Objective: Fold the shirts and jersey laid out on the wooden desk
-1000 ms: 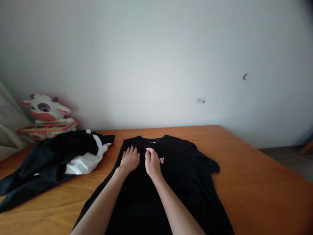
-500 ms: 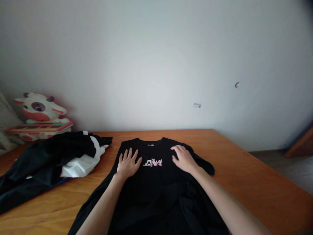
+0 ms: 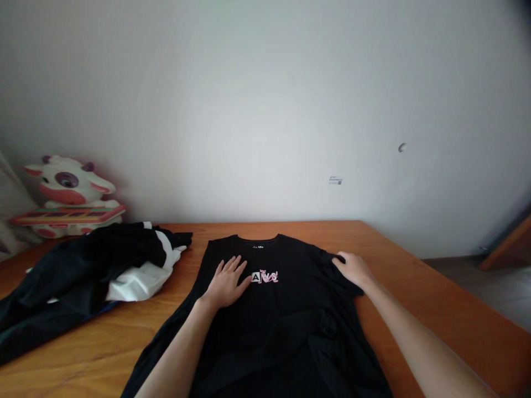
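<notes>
A black T-shirt point(image 3: 265, 320) lies spread on the wooden table, its neckline toward the wall and pink and white lettering across its chest. My left hand point(image 3: 227, 283) rests flat on the left of the chest, fingers stretched out, partly covering the lettering. At the shirt's right sleeve, my right hand point(image 3: 352, 270) is closed, with the sleeve's upper edge pinched between thumb and fingers. The lower part of the shirt is wrinkled and runs out of view at the bottom.
A heap of black and white clothes point(image 3: 103, 265) lies on the left of the wooden table point(image 3: 415, 309). Behind it stands a toy cow with a keyboard point(image 3: 70, 193) by the wall point(image 3: 265, 110). The table's right edge drops toward the floor point(image 3: 456, 271).
My right hand has moved right from the chest to the sleeve and closed on it. My left hand has slid slightly right and toward me, still flat on the shirt.
</notes>
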`<move>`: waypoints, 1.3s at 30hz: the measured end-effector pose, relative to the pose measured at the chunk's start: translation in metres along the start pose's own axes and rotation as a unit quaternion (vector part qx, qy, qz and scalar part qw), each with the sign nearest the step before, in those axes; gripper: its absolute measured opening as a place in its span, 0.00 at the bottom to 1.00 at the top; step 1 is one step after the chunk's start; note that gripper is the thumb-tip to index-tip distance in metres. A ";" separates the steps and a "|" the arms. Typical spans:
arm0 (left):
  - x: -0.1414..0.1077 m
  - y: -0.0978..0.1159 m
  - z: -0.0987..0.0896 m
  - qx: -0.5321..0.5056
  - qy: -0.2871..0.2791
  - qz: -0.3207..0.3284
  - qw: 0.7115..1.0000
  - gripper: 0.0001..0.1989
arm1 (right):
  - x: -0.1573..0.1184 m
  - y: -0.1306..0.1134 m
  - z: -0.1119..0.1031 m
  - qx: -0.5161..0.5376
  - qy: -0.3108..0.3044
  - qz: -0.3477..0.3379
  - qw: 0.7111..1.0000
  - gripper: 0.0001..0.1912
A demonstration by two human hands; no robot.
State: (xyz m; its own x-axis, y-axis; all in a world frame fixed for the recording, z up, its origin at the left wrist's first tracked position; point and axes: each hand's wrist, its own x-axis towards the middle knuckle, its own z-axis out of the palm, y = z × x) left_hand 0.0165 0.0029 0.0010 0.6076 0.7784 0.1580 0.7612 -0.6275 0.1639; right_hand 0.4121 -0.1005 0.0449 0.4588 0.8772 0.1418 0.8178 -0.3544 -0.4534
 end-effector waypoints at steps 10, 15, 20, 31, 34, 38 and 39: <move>0.000 0.000 -0.002 -0.015 0.010 -0.004 1.000 0.29 | -0.020 -0.088 -0.024 0.312 -0.215 -0.103 0.920 0.30; 0.000 -0.002 0.001 -0.020 0.017 0.000 1.000 0.29 | -0.068 -0.065 -0.006 0.186 -0.133 -0.160 0.960 0.26; 0.000 -0.004 0.002 -0.054 0.046 0.014 0.997 0.26 | -0.114 -0.030 0.034 0.092 -0.027 -0.217 0.972 0.25; -0.013 0.074 -0.046 -0.214 -0.058 0.226 0.949 0.13 | -0.123 -0.019 0.048 0.101 0.074 -0.233 0.964 0.30; -0.006 0.089 -0.042 -0.254 -0.093 0.155 0.950 0.14 | -0.120 -0.015 0.054 0.106 0.106 -0.217 0.965 0.24; 0.026 0.101 -0.023 -0.165 -0.057 0.001 0.985 0.22 | -0.118 -0.014 0.054 0.117 0.095 -0.209 0.966 0.22; 0.035 0.104 -0.017 -0.132 -0.047 -0.051 0.989 0.23 | -0.117 -0.013 0.054 0.124 0.087 -0.205 0.967 0.24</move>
State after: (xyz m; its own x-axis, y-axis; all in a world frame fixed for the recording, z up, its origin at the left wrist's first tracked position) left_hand 0.1127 -0.0356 0.0404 0.5589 0.8283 0.0391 0.7407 -0.5199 0.4255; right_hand 0.3286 -0.1813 -0.0131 0.1828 0.8521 0.4905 0.8449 0.1189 -0.5215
